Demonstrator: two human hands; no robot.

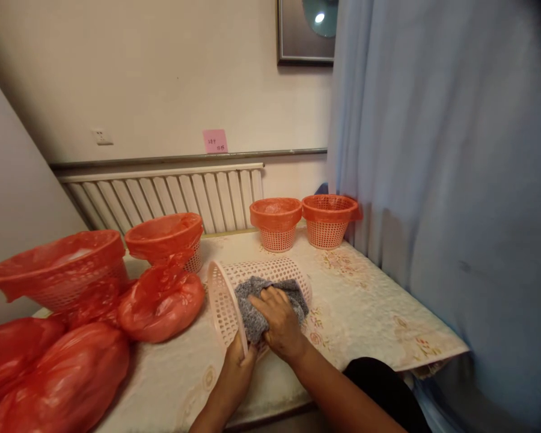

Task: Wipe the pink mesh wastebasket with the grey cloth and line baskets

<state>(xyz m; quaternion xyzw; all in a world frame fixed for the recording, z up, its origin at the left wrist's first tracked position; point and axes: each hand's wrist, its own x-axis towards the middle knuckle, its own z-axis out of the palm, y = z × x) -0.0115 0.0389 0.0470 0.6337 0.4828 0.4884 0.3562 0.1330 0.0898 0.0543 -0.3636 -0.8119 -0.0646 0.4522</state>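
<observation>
A pale pink perforated plastic basket [270, 269] lies on its side on the covered table, its open rim turned to the left. At the near part of that rim, my left hand [240, 368] is closed around the edge. A grey cloth [252, 300] is spread over the outside of the basket's wall. My right hand [277, 320] presses this cloth against the wall, with fingers bent over it and the index finger stretched forward. Part of the cloth and the basket's near side are hidden behind my hands.
Baskets lined with red plastic bags stand at the back, among them one basket [277, 237] near the radiator [180, 195], and at the left. Filled or crumpled red bags [79, 373] lie at the front left. A blue curtain [433, 180] hangs along the right side.
</observation>
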